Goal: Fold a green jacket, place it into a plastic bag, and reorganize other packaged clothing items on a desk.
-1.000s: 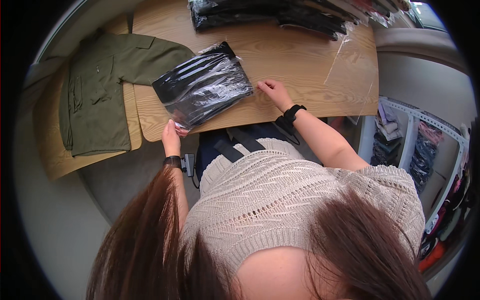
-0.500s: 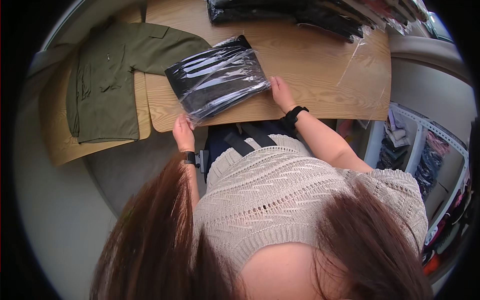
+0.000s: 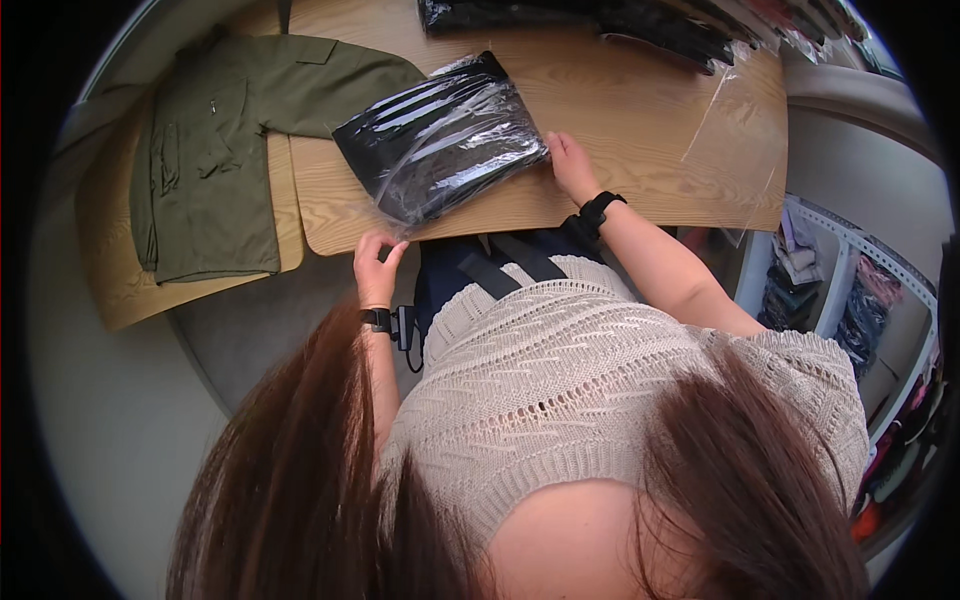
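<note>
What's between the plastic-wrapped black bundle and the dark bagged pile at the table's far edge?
In the head view, just bare wooden tabletop shows between the bundle and the pile.

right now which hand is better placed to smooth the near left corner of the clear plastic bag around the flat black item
Left, most likely: the left hand is right by that corner of the clear plastic bag, while the right hand is over at the bag's right end.
</note>
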Action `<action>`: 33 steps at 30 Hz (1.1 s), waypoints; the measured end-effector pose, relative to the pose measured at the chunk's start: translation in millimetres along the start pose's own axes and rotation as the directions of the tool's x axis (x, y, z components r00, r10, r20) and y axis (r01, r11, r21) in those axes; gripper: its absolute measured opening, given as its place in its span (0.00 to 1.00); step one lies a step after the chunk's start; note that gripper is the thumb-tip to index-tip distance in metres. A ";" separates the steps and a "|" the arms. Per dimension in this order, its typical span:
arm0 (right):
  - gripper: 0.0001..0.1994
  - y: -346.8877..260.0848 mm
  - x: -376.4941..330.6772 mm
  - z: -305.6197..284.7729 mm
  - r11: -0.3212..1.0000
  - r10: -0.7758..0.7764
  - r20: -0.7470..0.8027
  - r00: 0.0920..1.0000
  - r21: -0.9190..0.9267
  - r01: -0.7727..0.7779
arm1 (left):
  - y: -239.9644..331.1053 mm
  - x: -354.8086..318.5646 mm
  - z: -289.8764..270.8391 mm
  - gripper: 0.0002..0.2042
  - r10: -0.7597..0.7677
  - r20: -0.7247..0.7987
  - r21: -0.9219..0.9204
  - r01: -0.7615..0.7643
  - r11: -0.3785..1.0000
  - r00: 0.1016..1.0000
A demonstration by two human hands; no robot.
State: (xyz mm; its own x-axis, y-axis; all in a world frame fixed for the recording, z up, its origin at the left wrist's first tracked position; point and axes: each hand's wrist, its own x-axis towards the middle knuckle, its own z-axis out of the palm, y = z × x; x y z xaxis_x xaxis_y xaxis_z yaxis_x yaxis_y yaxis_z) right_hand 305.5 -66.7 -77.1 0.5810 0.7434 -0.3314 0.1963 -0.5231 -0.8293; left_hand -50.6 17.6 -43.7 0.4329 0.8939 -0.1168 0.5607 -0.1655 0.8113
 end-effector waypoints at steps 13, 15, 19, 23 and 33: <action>0.17 -0.7 5.9 -14.7 0.994 -0.063 -0.003 0.998 -0.089 0.062 | -13.0 6.8 -27.0 0.11 -0.218 0.158 -0.165 0.243 0.956 0.963; 0.17 -1.7 6.4 -14.8 0.992 -0.069 0.001 0.998 -0.105 0.069 | -4.4 3.0 -21.5 0.12 -0.139 0.108 -0.264 0.164 0.951 0.984; 0.17 -0.8 5.4 -13.9 0.998 -0.053 -0.018 0.998 -0.039 0.052 | 2.8 7.5 0.3 0.10 -0.154 0.190 -0.188 0.190 0.964 0.970; 0.18 7.3 7.0 -12.0 0.994 -0.062 -0.040 0.997 -0.094 0.058 | -3.2 7.6 11.0 0.06 -0.270 0.134 -0.459 0.301 0.836 0.954; 0.17 -4.1 -0.4 -3.4 0.986 -0.160 -0.093 0.983 0.041 0.164 | -0.7 20.8 20.4 0.12 -0.291 0.059 -0.613 0.265 0.744 0.955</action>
State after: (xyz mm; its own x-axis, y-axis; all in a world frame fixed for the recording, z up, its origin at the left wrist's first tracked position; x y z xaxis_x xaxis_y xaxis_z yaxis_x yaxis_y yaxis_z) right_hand 307.1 -66.2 -72.1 0.6129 0.7755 -0.1514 0.2566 -0.3765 -0.8901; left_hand -27.6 27.8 -58.4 0.2919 0.8771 -0.3814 0.0991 0.3689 0.9242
